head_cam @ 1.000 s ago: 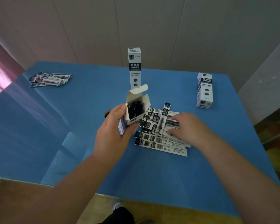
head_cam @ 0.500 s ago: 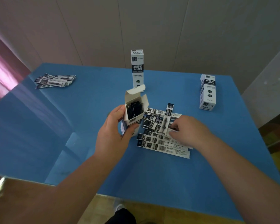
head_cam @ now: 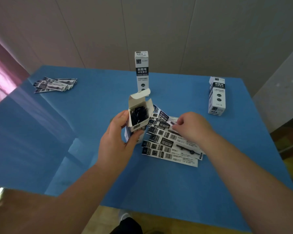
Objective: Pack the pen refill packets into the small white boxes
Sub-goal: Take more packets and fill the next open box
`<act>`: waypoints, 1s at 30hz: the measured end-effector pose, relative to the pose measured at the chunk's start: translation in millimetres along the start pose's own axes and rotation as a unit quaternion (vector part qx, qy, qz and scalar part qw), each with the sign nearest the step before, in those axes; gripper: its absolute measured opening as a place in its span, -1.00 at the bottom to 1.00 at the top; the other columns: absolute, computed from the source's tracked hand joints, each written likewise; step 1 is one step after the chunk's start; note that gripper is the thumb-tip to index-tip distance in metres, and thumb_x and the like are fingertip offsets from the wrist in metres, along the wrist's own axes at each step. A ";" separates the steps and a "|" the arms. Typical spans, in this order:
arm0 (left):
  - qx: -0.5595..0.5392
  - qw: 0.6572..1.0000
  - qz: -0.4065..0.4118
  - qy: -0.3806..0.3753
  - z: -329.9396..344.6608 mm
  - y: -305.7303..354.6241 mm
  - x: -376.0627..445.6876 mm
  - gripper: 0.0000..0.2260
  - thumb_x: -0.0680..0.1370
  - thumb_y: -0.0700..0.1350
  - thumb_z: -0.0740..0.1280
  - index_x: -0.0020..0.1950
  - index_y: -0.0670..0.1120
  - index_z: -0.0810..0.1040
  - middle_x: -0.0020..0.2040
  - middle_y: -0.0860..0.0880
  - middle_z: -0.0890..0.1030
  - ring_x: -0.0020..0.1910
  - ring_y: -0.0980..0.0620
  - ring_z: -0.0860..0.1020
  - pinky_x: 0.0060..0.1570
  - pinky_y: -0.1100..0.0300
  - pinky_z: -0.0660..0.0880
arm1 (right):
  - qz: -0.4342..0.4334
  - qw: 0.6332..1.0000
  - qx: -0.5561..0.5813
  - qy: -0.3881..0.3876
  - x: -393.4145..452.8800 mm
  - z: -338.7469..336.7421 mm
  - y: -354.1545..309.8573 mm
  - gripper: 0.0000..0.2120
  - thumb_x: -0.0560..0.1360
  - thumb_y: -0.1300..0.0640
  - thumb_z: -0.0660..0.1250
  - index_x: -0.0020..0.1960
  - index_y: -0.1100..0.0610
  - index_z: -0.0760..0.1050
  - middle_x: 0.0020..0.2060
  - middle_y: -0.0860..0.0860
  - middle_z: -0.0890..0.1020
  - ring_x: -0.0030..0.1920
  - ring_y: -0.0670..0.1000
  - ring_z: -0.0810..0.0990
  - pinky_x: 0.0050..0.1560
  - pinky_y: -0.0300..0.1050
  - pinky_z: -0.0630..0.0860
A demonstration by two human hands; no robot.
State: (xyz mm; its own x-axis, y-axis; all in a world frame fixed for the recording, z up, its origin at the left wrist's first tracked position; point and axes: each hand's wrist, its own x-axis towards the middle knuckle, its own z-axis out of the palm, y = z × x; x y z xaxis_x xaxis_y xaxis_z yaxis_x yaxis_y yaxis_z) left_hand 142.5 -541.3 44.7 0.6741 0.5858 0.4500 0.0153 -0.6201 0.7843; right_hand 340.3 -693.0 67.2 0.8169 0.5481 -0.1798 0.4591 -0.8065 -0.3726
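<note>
- The refill packet [head_cam: 164, 117] stood up straight a moment ago; now it leans with its top toward the open box [head_cam: 139, 115].
- The right hand [head_cam: 191, 127] pinches that packet just above the packet pile [head_cam: 171, 146].
- The left hand [head_cam: 117, 141] grips the open box, flaps up, dark refills inside, beside the pile.
- Two closed boxes stand on the blue table [head_cam: 74, 125]: a tall box [head_cam: 142, 71] behind, a far box [head_cam: 217, 95] to the right.
- A second packet pile [head_cam: 55, 84] lies far to the left.

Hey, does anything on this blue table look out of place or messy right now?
A small bundle of refill packets lies alone at the table's far left corner, well apart from the main pile by the hands. Otherwise nothing looks spilled or damaged.
</note>
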 end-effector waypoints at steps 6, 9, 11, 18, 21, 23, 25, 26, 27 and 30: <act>0.000 1.000 -0.006 -0.005 0.2 0.7 0.3 -0.50 0.51 0.20 0.40 0.40 0.30 0.32 0.34 0.43 0.43 0.36 0.29 0.48 0.30 0.19 0.49 | -0.045 0.988 -0.036 -0.140 -23.0 -22.1 26.0 -0.80 0.44 -0.18 0.48 -0.24 -0.09 0.59 -0.26 -0.17 0.65 -0.23 -0.16 0.61 -0.31 -0.19 0.43; 0.006 1.000 0.009 -0.002 0.9 -2.9 -0.6 -0.50 0.55 0.10 0.46 0.40 0.28 0.32 0.33 0.48 0.42 0.35 0.31 0.48 0.31 0.33 0.43 | -0.051 0.988 -0.075 -0.128 -31.0 -11.6 24.2 -0.72 0.36 -0.20 0.54 -0.06 -0.09 0.58 -0.15 -0.18 0.59 -0.13 -0.11 0.58 -0.21 -0.14 0.48; 0.009 1.000 0.016 -0.001 1.6 -4.2 -0.5 -0.51 0.55 0.10 0.47 0.40 0.28 0.33 0.33 0.51 0.39 0.34 0.36 0.46 0.30 0.38 0.41 | -0.065 0.990 -0.100 -0.074 -32.3 -2.9 19.4 -0.58 0.32 -0.20 0.56 0.08 -0.07 0.55 -0.05 -0.14 0.57 -0.02 -0.03 0.57 -0.09 -0.07 0.54; 0.000 1.000 0.022 0.002 2.2 -2.8 -2.8 -0.53 0.55 0.14 0.44 0.38 0.28 0.32 0.34 0.54 0.38 0.33 0.42 0.44 0.28 0.31 0.45 | -0.067 0.985 -0.135 -0.080 -31.4 6.6 9.4 -0.69 0.42 -0.06 0.48 0.12 -0.01 0.59 0.00 -0.05 0.64 -0.01 0.03 0.60 -0.03 -0.04 0.60; -0.001 1.000 0.024 0.001 3.0 2.2 -2.1 -0.55 0.55 0.10 0.43 0.36 0.29 0.31 0.32 0.57 0.37 0.30 0.48 0.42 0.25 0.47 0.39 | -0.078 0.979 -0.169 -0.084 -35.0 8.8 5.5 -0.80 0.42 0.02 0.41 0.00 0.07 0.61 -0.12 -0.03 0.62 -0.14 0.01 0.60 -0.16 -0.05 0.62; -0.007 1.000 0.018 -0.005 1.9 5.9 -1.5 -0.58 0.55 0.20 0.39 0.35 0.30 0.32 0.31 0.57 0.38 0.29 0.48 0.43 0.23 0.51 0.37 | -0.088 0.976 -0.181 -0.087 -37.1 11.2 3.0 -0.85 0.42 0.02 0.40 -0.06 0.07 0.58 -0.19 -0.04 0.59 -0.17 0.01 0.58 -0.23 -0.10 0.57; -0.011 1.000 0.008 -0.009 0.2 7.9 -0.9 -0.55 0.50 0.28 0.33 0.36 0.31 0.31 0.31 0.57 0.38 0.30 0.47 0.43 0.23 0.51 0.37 | -0.098 0.974 -0.184 -0.087 -38.9 13.9 0.3 -0.89 0.44 0.03 0.38 -0.12 0.07 0.56 -0.23 -0.04 0.58 -0.19 0.02 0.58 -0.28 -0.12 0.51; -0.013 1.000 0.005 -0.010 -0.4 8.3 -0.9 -0.53 0.48 0.29 0.31 0.36 0.31 0.31 0.31 0.58 0.38 0.30 0.47 0.43 0.23 0.51 0.37 | -0.100 0.974 -0.184 -0.087 -39.1 14.6 -0.9 -0.91 0.45 0.05 0.37 -0.15 0.07 0.56 -0.25 -0.04 0.58 -0.20 0.03 0.59 -0.30 -0.14 0.47; -0.015 1.000 0.004 -0.011 -1.0 8.4 -1.2 -0.53 0.47 0.28 0.30 0.36 0.31 0.30 0.30 0.58 0.38 0.30 0.47 0.43 0.23 0.51 0.37 | -0.100 0.974 -0.183 -0.089 -39.0 14.7 -1.9 -0.91 0.46 0.07 0.36 -0.17 0.07 0.56 -0.26 -0.03 0.58 -0.22 0.03 0.59 -0.32 -0.15 0.43; -0.018 1.000 0.004 -0.013 -1.8 8.8 -1.7 -0.54 0.47 0.29 0.30 0.35 0.32 0.31 0.30 0.57 0.39 0.29 0.47 0.43 0.22 0.50 0.38 | -0.090 0.978 -0.160 -0.098 -37.4 9.7 -2.5 -0.84 0.47 0.09 0.33 -0.27 0.10 0.52 -0.34 0.00 0.56 -0.32 0.01 0.55 -0.41 -0.17 0.36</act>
State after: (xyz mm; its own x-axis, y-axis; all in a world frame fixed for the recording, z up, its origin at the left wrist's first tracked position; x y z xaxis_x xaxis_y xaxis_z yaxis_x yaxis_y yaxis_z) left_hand 140.3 -546.8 51.5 0.6936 0.5668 0.4447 -0.0163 -0.6048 0.7962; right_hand 305.1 -709.3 66.0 0.6449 0.6938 -0.3206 0.7000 -0.7045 -0.1165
